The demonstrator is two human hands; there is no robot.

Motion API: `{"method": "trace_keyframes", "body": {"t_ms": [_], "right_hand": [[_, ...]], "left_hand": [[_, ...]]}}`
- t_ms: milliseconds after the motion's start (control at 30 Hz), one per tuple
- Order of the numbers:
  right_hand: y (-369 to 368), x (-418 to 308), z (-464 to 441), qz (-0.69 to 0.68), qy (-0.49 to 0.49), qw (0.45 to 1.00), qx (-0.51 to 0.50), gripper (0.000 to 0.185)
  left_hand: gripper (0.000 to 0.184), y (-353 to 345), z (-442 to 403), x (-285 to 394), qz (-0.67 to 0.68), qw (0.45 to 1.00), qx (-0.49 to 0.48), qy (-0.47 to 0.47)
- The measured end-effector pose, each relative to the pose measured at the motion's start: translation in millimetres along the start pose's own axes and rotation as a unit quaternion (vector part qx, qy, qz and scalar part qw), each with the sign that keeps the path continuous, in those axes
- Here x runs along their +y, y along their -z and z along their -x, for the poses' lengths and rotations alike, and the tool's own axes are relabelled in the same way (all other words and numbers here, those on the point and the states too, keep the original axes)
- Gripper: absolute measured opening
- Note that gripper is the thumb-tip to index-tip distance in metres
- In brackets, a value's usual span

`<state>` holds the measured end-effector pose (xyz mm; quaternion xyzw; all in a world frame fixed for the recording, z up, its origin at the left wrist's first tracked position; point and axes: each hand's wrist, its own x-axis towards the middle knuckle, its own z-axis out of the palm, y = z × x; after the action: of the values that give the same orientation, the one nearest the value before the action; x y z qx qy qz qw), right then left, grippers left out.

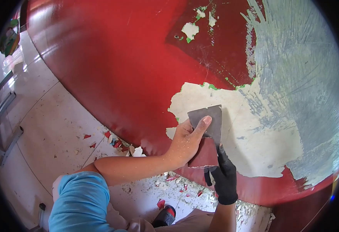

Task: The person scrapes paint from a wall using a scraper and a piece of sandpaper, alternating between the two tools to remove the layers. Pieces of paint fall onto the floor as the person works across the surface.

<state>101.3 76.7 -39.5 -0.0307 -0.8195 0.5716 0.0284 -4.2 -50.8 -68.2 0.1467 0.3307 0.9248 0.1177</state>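
Pinching grey-and-maroon sheet [212, 130], centre frame: bare left hand [185, 144], thumb on top; gloved right hand [225, 176] gripping lower right edge, apparently keeping it steady.

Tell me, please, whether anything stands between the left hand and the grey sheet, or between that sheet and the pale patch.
Nothing visible does: the bare left hand directly grips the grey sheet, and no object shows between that and the pale patch beyond.

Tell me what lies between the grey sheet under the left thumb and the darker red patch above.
In the head view, a cream area lies above the grey sheet, then a bright red strip.
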Motion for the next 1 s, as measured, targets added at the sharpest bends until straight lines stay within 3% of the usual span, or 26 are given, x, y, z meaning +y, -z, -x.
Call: {"method": "trace_keyframes", "body": {"t_ms": [333, 433, 500, 633, 867, 1000], "right_hand": [[-1.2, -2.4, 1.8, -0.027, 0.030, 0.999, -0.008, 0.070], [4.9, -7.1, 1.8, 0.035, 0.064, 0.997, 0.032, 0.067], [2.2, -16.2, 2.3, 0.019, 0.069, 0.996, 0.060, 0.066], [-0.2, -30.3, 4.0, 0.036, 0.073, 0.993, 0.088, 0.065], [5.0, -52.0, 5.7, 0.092, 0.084, 0.989, 0.084, 0.066], [12.6, -71.4, -0.8, 0.123, 0.056, 0.989, 0.065, 0.062]], "left_hand": [[0.042, -5.0, -11.9, 9.3, -0.093, 0.996, -0.002, 0.012], [0.041, -6.4, -12.3, 14.6, -0.091, 0.990, -0.024, 0.109], [0.040, -12.4, -6.9, 28.5, -0.029, 0.992, -0.109, 0.058], [0.038, -13.1, -12.7, 25.6, 0.001, 0.989, -0.148, 0.030], [0.036, -17.0, -23.8, 31.0, -0.064, 0.991, -0.118, 0.025], [0.035, -20.5, -23.1, 37.0, -0.031, 0.993, -0.113, 0.008]]}}
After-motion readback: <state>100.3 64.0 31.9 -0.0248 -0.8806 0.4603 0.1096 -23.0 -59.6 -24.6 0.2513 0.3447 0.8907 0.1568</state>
